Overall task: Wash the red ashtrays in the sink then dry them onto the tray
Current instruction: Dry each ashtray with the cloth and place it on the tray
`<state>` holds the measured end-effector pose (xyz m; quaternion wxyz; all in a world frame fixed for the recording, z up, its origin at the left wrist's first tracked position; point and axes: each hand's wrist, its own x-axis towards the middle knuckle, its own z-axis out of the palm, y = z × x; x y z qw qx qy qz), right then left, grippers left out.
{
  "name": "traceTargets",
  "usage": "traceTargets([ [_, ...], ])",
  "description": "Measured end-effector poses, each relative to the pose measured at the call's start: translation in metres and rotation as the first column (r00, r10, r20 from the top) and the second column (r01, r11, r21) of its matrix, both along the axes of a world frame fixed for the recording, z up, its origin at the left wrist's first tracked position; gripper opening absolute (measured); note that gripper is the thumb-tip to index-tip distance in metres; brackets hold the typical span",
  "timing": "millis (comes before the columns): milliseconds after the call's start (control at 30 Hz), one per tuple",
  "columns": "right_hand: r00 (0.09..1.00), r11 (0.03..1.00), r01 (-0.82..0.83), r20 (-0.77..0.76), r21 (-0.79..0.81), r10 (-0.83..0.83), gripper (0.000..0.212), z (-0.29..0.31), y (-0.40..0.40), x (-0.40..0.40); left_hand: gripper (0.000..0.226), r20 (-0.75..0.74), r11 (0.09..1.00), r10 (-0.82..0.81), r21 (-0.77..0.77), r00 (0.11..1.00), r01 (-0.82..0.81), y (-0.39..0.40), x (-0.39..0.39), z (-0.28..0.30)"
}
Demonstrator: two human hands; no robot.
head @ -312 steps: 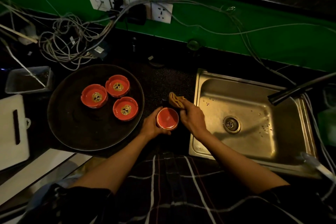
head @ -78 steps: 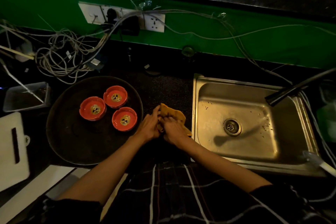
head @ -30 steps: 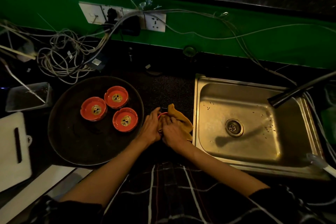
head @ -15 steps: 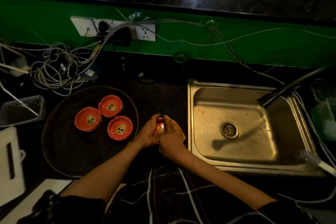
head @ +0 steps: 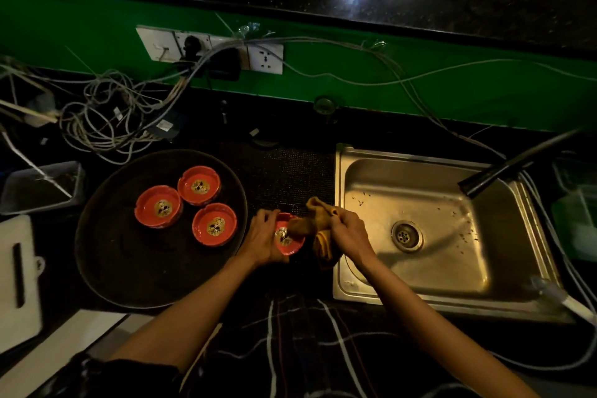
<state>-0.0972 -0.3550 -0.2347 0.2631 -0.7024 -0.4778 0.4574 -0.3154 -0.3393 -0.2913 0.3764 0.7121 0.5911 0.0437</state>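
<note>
Three red ashtrays (head: 158,206) (head: 199,185) (head: 214,224) sit open side up on the round dark tray (head: 129,271) at left. Between tray and sink, my left hand (head: 263,237) grips a fourth red ashtray (head: 286,241), its gold emblem facing up. My right hand (head: 350,233) holds a yellow-brown cloth (head: 318,220), with one end of the cloth pushed into the ashtray's bowl. The steel sink (head: 429,268) at right holds no ashtray.
A dark tap spout (head: 504,168) reaches over the sink from the right. Tangled cables (head: 106,113) and wall sockets (head: 265,58) lie behind the tray. A grey tub (head: 42,187) and a white board (head: 19,281) sit at far left.
The ashtray has turned from underside up and wrapped in cloth to bowl up. My right hand has shifted right, and the cloth now dips into the bowl.
</note>
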Motion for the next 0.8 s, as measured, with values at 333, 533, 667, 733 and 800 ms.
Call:
traceTargets([
  [333,0.914,0.947,-0.181,0.400,0.266,0.062,0.050,-0.042,0.001,-0.017,0.121,0.075,0.982,0.174,0.056,0.982,-0.179,-0.027,-0.022,0.017],
  [533,0.824,0.893,-0.432,0.456,0.122,0.337,0.059,-0.063,-0.008,-0.037,0.123,0.069,0.946,0.307,0.083,0.949,-0.312,-0.048,-0.052,0.029],
  [667,0.657,0.853,-0.521,0.619,-0.040,0.430,0.069,-0.072,-0.015,-0.045,0.121,0.048,0.893,0.436,0.098,0.899,-0.439,-0.070,-0.079,0.036],
  [733,0.614,0.844,-0.528,0.643,-0.096,0.458,0.070,-0.075,-0.015,-0.048,0.119,0.023,0.853,0.512,0.103,0.859,-0.511,-0.079,-0.094,0.037],
  [800,0.627,0.860,-0.503,0.649,-0.085,0.431,0.065,-0.074,-0.017,-0.051,0.116,-0.014,0.815,0.575,0.095,0.818,-0.571,-0.087,-0.112,0.036],
])
